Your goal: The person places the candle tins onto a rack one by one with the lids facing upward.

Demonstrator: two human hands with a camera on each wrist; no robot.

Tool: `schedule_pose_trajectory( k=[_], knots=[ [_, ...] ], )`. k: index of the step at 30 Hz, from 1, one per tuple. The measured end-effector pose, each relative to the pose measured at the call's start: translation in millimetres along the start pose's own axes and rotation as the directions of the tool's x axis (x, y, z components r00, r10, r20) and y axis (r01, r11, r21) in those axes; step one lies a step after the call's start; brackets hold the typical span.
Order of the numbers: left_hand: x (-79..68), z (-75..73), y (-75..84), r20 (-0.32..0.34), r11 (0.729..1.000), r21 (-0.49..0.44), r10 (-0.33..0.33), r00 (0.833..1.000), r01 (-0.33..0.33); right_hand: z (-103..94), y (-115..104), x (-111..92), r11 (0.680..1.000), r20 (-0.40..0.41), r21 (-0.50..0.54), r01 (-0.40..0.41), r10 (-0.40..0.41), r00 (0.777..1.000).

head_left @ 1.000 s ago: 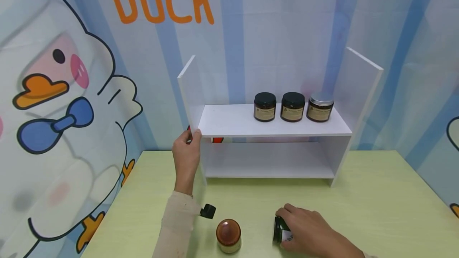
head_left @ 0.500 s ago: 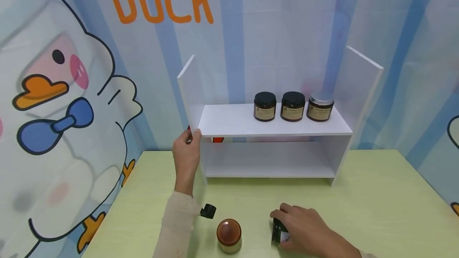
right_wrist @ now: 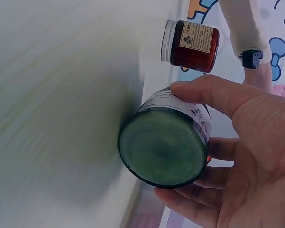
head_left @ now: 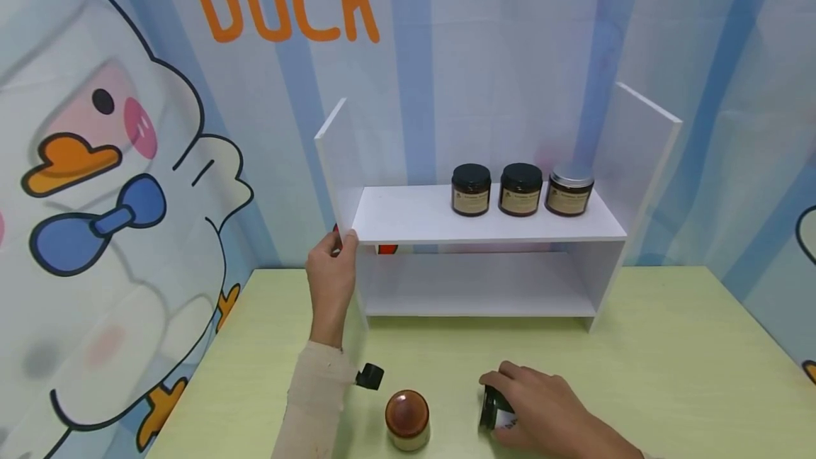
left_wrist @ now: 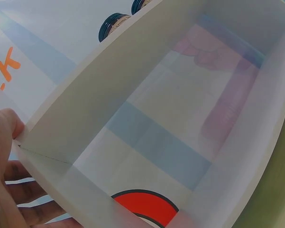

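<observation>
Striped duck-print backdrop (head_left: 503, 34) behind green tabletop (head_left: 688, 346). Left hand (head_left: 331, 282) grips left panel of white shelf unit (head_left: 408, 214), by tabletop's far edge. Amber jar (head_left: 406, 418) inverted, lid down, toward near edge. Three dark jars (head_left: 520, 197) on upper board. Green jar (right_wrist: 163, 147) toward near edge, tipped sideways, right hand (head_left: 548, 413) curled round it.

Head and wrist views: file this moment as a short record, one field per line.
Left hand: grips the white two-board shelf unit at its left side
Right hand: holds a tilted green glass jar with a white label
Tabletop, pale yellow-green: amber glass jar, beige label, upside down on its silver lid
Upper board: two black-lidded dark glass jars, then a silver-lidded one at right
Backdrop: light-blue stripes, orange lettering DUCK
</observation>
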State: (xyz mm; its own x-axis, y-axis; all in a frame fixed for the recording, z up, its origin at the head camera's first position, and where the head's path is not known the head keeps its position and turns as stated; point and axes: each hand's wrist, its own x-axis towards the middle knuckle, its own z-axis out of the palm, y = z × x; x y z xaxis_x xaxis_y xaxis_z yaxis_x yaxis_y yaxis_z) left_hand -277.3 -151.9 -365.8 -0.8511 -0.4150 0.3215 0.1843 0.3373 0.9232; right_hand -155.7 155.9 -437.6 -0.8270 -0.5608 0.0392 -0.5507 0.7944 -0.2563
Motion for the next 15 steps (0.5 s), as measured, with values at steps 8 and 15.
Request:
schedule_pose_trajectory(
  k=[8, 15],
  knots=[
    [0.2, 0.4, -1.5, 0.000, 1.000, 0.005, -0.009, 1.000, 0.009, 2.3, 0.1, -0.1, 0.999, -0.006, 0.026, -0.021, 0.021, 1.000],
    [-0.1, 0.0, -0.1, 0.001, 1.000, 0.007, -0.007, 1.000, 0.007, 4.0, 1.2, -1.0, 0.999, -0.057, 0.052, -0.016, 0.019, 0.998]
  ],
)
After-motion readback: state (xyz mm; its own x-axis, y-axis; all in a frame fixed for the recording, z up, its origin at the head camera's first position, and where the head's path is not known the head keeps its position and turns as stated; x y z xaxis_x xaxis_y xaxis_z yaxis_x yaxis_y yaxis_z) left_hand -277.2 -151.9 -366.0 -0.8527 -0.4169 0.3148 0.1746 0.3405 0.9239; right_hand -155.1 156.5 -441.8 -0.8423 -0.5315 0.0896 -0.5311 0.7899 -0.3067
